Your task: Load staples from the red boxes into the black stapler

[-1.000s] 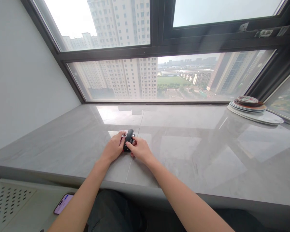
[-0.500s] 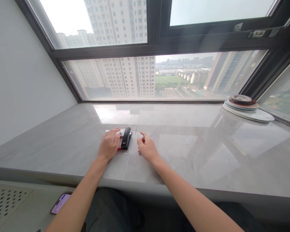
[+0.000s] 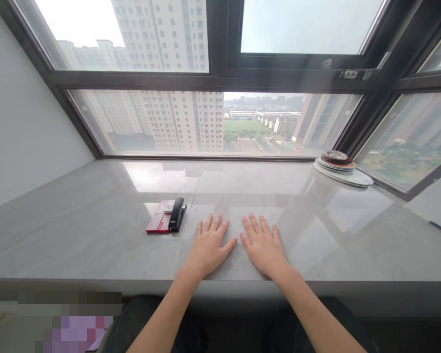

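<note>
My left hand (image 3: pixel 210 245) lies flat on the grey stone sill (image 3: pixel 106 245), fingers spread, holding nothing. Beside it, my right hand (image 3: pixel 263 243) rests palm down in the same way, a small gap between the two thumbs. To the left of my left hand, apart from it, stands a black stapler (image 3: pixel 176 214). It sits against the right side of several small red-and-white boxes or packets (image 3: pixel 157 221), whose print is too small to read.
A stack of round plates or mats (image 3: pixel 336 164) stands at the back right corner by the window frame (image 3: pixel 213 81). The sill's front edge (image 3: pixel 242 281) runs just before my wrists. Something blurred purple (image 3: pixel 77 333) lies below at the left.
My left hand has let go of the red-and-white boxes by the stapler and moved right. My right hand has uncurled and also moved right. Both now lie flat; the view has turned slightly right.
</note>
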Tool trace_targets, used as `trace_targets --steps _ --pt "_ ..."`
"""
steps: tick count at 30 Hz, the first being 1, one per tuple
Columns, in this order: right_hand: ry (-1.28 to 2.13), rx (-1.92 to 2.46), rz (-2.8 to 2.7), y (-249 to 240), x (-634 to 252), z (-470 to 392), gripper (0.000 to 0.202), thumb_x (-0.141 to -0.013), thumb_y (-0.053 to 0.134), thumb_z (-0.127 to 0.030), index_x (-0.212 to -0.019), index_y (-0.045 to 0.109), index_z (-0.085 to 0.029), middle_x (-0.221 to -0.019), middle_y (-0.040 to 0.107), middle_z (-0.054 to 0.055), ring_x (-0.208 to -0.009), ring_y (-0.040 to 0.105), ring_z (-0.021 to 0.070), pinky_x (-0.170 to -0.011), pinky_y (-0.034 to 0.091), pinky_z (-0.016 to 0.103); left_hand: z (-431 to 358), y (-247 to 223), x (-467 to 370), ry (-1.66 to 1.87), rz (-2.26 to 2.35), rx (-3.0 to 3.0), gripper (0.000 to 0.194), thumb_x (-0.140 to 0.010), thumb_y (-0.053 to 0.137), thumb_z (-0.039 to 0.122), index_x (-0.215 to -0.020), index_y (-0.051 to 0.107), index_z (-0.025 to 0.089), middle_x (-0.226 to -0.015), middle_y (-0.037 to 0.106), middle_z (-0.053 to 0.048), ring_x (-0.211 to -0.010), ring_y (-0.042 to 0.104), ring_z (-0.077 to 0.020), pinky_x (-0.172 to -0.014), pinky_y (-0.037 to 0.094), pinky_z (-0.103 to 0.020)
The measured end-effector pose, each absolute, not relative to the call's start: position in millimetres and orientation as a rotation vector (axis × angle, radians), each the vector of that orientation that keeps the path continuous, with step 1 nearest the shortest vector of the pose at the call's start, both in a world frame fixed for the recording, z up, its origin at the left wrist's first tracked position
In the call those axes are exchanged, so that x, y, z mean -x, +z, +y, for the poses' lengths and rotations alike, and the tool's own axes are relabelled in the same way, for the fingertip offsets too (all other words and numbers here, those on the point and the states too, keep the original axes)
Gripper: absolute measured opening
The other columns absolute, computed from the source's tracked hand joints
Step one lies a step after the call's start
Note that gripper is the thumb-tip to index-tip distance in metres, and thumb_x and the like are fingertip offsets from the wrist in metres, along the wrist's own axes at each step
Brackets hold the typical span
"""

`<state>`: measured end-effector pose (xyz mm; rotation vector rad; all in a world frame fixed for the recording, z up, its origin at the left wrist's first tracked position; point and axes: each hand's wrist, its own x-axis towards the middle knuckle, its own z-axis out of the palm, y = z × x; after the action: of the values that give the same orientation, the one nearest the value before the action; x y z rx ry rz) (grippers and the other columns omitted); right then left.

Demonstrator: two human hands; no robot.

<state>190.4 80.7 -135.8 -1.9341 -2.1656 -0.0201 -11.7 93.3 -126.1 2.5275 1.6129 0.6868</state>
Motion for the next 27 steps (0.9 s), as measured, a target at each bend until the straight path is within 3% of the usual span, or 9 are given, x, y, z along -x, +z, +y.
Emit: trace_targets --steps 6,27 --pt "0.004 1.906 -2.179 -132.0 -188.3 77.2 0.068 -0.104 0.03 -0.062 -0.165 0.026 -0.034 -0.173 0.018 0.002 -0.159 0.01 0.0359 -0.124 0.005 0.064 97.1 -130.3 16.3 0.72 1.649 -2.515 0.062 -0.102 0.042 0.059 -0.157 0.038 0.03 -0.166 0.036 -0.008 -0.157 0.025 -0.0321 -0.125 0.023 -0.061" --pt "0.033 1.922 -2.175 -132.9 -189.7 79.9 0.069 -0.103 0.031 -0.064 -0.165 0.027 -0.033 -0.173 0.018 0.002 -0.159 0.009 0.0342 -0.124 0.005 0.064 99.0 -130.6 18.2 0.689 1.634 -2.514 0.06 -0.103 0.041 0.058 -0.157 0.039 0.031 -0.166 0.036 -0.008 -0.156 0.027 -0.032 -0.125 0.024 -0.06"
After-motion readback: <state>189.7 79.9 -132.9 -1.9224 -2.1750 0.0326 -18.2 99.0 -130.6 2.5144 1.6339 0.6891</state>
